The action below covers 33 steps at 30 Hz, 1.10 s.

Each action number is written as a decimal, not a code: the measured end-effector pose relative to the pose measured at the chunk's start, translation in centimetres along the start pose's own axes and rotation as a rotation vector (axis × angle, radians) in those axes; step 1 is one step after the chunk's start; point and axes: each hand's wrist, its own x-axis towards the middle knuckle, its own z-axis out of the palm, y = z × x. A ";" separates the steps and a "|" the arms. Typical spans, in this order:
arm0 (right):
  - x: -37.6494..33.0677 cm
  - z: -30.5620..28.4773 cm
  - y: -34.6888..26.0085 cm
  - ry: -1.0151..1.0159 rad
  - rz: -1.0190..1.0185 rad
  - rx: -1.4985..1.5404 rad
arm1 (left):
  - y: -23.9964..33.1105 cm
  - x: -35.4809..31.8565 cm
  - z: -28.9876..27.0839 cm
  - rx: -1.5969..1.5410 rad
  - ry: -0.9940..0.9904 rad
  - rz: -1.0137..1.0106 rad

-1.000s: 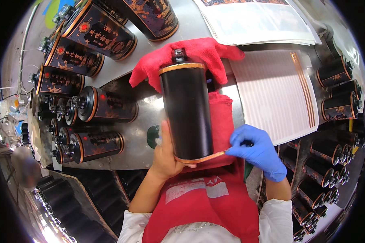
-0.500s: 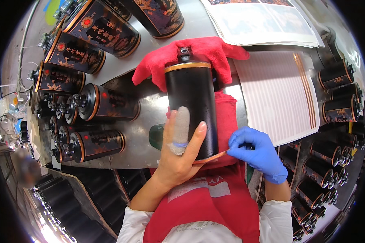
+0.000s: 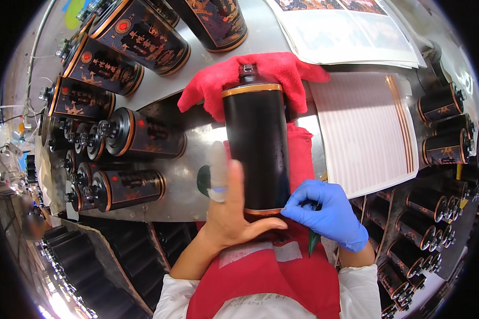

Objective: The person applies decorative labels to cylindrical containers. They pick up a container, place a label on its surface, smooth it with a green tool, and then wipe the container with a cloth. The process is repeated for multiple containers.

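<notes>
Metal tabletop [image 3: 189, 133] fills the middle, finished-looking bottles [image 3: 138, 42] upper left. Striped sheet [image 3: 362, 138] right of centre, copper strips along its right side. Red cloth [image 3: 202, 87] upper centre, cradling the neck end of the plain black bottle [image 3: 256, 149], which sits frame centre, base toward the lower edge. Left hand [image 3: 231, 220] just beside the base, lower centre: grip open, thumb spread under the base; contact can't be told. Gloved right hand [image 3: 327, 215], lower right of centre: grip closed, seemingly pinching the right end of the copper band [image 3: 262, 211] on the base rim. Step in hand looks like laying that band; next move calls for steadying the bottle and keeping the band flush.
</notes>
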 end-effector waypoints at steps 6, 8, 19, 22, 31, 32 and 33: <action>0.1 -0.2 0.3 0.010 0.010 -0.039 | 0.2 0.8 0.8 0.114 -0.065 0.011; 0.3 -0.1 0.3 0.007 0.039 -0.022 | -0.1 0.9 0.8 0.127 -0.046 0.047; 0.0 -1.0 2.6 0.179 0.192 0.119 | -2.2 -1.6 0.9 -0.283 -0.057 -0.059; 0.0 -0.7 1.9 0.160 0.213 0.134 | -1.0 -1.3 0.5 -0.517 -0.037 -0.077; 0.0 -2.6 4.5 0.153 0.222 0.860 | 2.4 0.3 1.1 -0.755 0.013 -0.251; -0.5 -2.2 3.9 0.216 0.247 0.876 | 2.5 0.4 1.4 -0.747 0.027 -0.248; -0.9 -2.2 3.7 0.229 0.186 0.851 | 2.6 0.5 1.5 -0.740 0.048 -0.248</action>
